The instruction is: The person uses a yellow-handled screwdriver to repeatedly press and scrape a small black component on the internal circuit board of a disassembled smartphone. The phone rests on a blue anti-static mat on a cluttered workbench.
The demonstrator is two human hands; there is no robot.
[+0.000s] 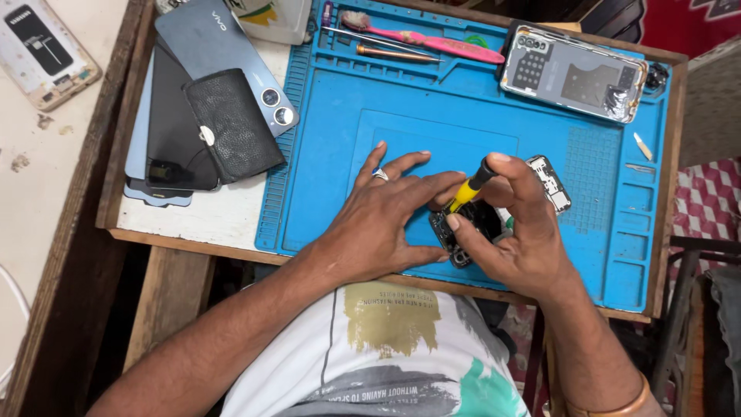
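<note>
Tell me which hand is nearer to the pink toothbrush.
Right. The right hand, gripping a yellow screwdriver, sits almost directly below the pink toothbrush; the left hand lies further leftward on the blue mat.

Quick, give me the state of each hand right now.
Left hand: open, fingers spread flat, pressing on the dark phone part on the blue mat.
Right hand: closed around a yellow-and-black screwdriver.

We see a matt blue rubbery work mat (pixel 463 108) with ribbed edges, lying on a worn, rough wooden tray (pixel 670 193). The black wallet (pixel 231 123) looks like grained leather; the grey phone back (pixel 224 46) is smooth, satin plastic.
</note>
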